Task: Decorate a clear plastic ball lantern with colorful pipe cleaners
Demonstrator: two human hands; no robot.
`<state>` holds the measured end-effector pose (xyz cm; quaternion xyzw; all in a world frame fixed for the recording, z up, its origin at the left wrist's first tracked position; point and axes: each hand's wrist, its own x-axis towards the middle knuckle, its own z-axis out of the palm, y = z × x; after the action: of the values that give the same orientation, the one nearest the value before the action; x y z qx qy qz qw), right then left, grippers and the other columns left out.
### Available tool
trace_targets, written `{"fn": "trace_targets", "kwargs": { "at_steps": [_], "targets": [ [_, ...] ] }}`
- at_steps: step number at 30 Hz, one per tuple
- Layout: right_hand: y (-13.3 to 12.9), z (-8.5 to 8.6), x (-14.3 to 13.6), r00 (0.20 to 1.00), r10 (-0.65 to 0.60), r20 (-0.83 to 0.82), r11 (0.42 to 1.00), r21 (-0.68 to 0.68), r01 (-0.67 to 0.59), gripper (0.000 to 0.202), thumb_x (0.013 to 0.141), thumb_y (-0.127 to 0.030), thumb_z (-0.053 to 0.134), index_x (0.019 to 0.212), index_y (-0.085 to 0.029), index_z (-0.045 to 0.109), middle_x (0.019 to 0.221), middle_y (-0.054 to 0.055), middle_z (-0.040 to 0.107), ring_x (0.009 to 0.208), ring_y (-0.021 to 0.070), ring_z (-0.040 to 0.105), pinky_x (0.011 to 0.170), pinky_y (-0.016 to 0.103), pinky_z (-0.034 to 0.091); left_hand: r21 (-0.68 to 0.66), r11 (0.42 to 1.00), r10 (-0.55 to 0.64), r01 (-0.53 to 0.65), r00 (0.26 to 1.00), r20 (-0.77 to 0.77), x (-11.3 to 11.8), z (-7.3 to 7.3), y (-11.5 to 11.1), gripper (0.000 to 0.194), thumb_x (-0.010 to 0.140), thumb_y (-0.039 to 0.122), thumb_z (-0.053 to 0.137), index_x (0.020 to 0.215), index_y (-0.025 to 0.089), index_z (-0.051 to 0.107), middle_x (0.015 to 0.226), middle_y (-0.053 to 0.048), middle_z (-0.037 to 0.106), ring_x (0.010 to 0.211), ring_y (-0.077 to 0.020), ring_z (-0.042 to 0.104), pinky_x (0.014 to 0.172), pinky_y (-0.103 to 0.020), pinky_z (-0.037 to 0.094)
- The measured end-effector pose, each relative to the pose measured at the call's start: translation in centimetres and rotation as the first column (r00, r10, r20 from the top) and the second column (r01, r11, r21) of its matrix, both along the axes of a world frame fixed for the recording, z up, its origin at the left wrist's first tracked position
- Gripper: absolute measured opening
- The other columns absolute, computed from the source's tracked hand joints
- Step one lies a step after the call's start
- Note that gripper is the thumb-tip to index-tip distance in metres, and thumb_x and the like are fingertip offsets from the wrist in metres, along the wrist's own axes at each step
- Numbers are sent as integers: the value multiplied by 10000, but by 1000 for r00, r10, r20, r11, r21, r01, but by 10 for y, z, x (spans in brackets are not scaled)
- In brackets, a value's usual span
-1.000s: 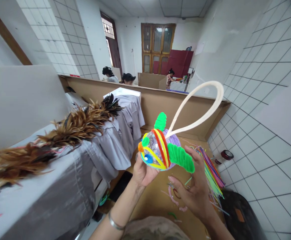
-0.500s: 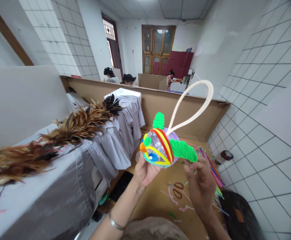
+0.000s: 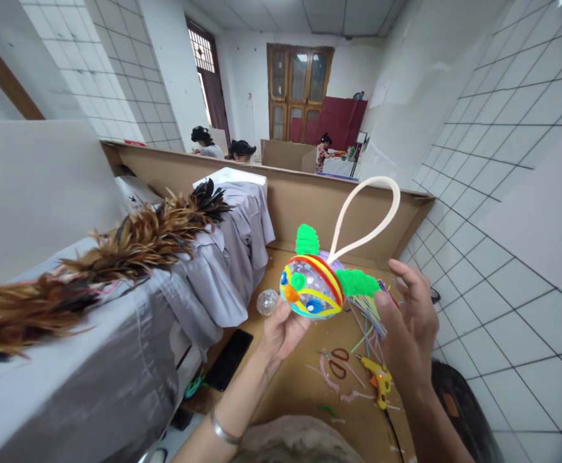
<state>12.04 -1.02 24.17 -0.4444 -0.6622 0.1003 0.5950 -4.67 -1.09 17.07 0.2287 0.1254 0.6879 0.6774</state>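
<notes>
My left hand (image 3: 283,328) grips a bird-shaped ornament (image 3: 317,283) from below and holds it up over the cardboard surface. The ornament has a clear round body with red and yellow bands, blue eyes, an orange beak and a green wing on each side. A white loop (image 3: 391,206) rises from its top. Beside the ornament's right-hand green wing (image 3: 357,283), my right hand (image 3: 409,321) is raised with its fingers apart and nothing held. Whether the thumb touches the wing tip I cannot tell.
On the cardboard lie a glue gun (image 3: 380,379), scissors (image 3: 339,363), a black phone (image 3: 230,359), a clear ball (image 3: 267,302) and coloured pipe cleaners (image 3: 370,321). Brown feathers (image 3: 150,238) lie on a cloth-covered table at left. A dark bag (image 3: 459,411) stands right. Several people are beyond the cardboard wall (image 3: 189,170).
My right hand has opened and moved off the wing tip to the right. The ornament has turned, showing more of its face. The glue gun and clear ball show more fully.
</notes>
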Motion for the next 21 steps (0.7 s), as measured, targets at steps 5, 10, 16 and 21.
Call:
{"fn": "trace_targets", "kwargs": {
  "at_steps": [5, 10, 16, 21],
  "targets": [
    [13, 33, -17, 990, -41, 133, 999, 19, 39, 194, 818, -332, 607, 964, -234, 689, 1076, 78, 634, 1066, 280, 578, 978, 525, 414, -4, 1000, -9, 9, 999, -30, 1, -3, -2, 703, 589, 369, 846, 1227, 214, 595, 1116, -92, 707, 1229, -345, 559, 1105, -550, 362],
    [21, 31, -28, 983, 8, 182, 1000, 8, -10, 114, 795, -332, 635, 807, -237, 696, 1017, 62, 678, 1015, 271, 607, 932, 504, 443, 23, 1000, -14, 16, 998, -57, -1, 1, -4, 720, 581, 349, 844, 1239, 219, 581, 1151, -93, 692, 1223, -346, 562, 1104, -536, 367],
    [22, 30, -23, 984, 62, 165, 998, -20, -59, 117, 779, -321, 653, 721, -226, 687, 942, 63, 704, 916, 247, 642, 865, 457, 485, 52, 997, -54, 58, 995, -80, 1, 0, -2, 695, 599, 361, 825, 1226, 193, 577, 1160, -115, 683, 1241, -361, 545, 1093, -532, 374],
    [22, 33, -14, 985, 55, 164, 998, -38, -49, 102, 751, -310, 667, 711, -221, 697, 903, 60, 714, 884, 237, 650, 838, 419, 507, 64, 992, -106, 113, 990, -98, 7, -2, 1, 639, 589, 364, 824, 1156, 177, 595, 1222, -130, 652, 1252, -367, 532, 1083, -517, 384]
  ]
}}
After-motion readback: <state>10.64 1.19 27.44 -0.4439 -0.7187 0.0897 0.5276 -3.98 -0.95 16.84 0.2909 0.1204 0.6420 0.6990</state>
